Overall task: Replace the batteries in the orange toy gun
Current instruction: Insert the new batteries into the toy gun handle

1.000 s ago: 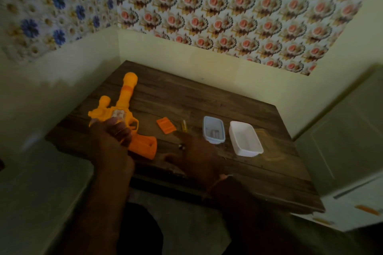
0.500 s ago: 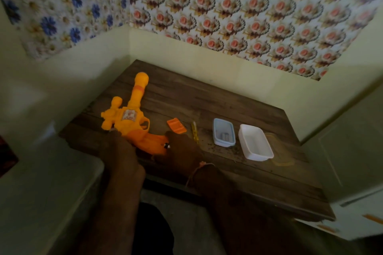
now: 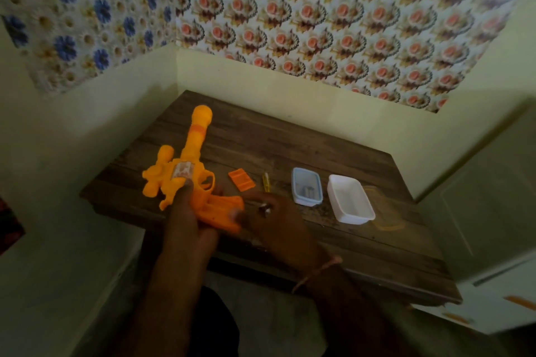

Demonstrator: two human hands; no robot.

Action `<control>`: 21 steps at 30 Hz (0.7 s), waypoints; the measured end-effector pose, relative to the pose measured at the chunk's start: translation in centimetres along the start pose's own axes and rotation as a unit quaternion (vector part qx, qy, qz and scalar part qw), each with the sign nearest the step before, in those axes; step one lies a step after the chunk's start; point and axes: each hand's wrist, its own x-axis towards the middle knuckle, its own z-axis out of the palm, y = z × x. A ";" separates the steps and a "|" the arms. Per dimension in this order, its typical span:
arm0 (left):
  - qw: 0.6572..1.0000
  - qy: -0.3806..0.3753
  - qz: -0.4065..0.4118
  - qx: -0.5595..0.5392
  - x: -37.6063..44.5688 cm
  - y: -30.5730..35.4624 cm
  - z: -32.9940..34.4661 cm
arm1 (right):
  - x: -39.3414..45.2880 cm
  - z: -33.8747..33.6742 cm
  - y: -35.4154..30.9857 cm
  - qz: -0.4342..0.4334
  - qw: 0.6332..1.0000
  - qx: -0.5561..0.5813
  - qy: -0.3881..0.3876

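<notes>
Since a second ago the right hand (image 3: 272, 217) has come from the table (image 3: 290, 148) to the grip of the orange toy gun (image 3: 191, 180), pinching a small battery (image 3: 264, 207) beside it, while the left hand (image 3: 185, 211) clasps the gun left of the cover (image 3: 241, 183), so loading looks imminent

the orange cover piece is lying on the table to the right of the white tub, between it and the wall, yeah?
Not quite. In the head view the orange cover piece lies on the table well left of the white tub, between the toy gun and the small yellow tool.
</notes>
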 end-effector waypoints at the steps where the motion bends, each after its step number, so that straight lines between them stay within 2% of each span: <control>1: 1.000 -0.006 0.018 -0.003 -0.1 0.0 0.1 | -0.6 -0.6 -0.4 0.097 0.985 0.141 0.028; 2: 0.999 -0.017 0.035 -0.003 -0.2 0.1 0.1 | -1.0 -1.3 -0.3 0.186 0.937 0.290 0.049; 4: 0.996 -0.050 0.069 0.004 -0.5 0.5 0.2 | -1.7 -2.7 0.0 0.284 0.806 0.512 0.090; 5: 0.995 -0.067 0.079 0.006 -0.8 0.6 0.4 | -2.0 -3.4 0.3 0.303 0.751 0.577 0.105; 7: 0.992 -0.089 0.091 0.009 -1.4 0.5 0.7 | -2.4 -4.2 1.0 0.309 0.686 0.647 0.125; 10: 0.991 -0.102 0.086 0.007 -2.3 -0.1 1.3 | -3.1 -4.2 1.0 0.300 0.656 0.679 0.136; 15: 0.992 -0.090 0.085 0.003 -3.1 -1.2 1.3 | -3.9 -3.3 1.1 0.310 0.651 0.677 0.143; 21: 0.994 -0.070 0.079 0.020 -2.3 -1.5 -0.5 | -4.6 -2.6 -0.1 0.289 0.667 0.675 0.124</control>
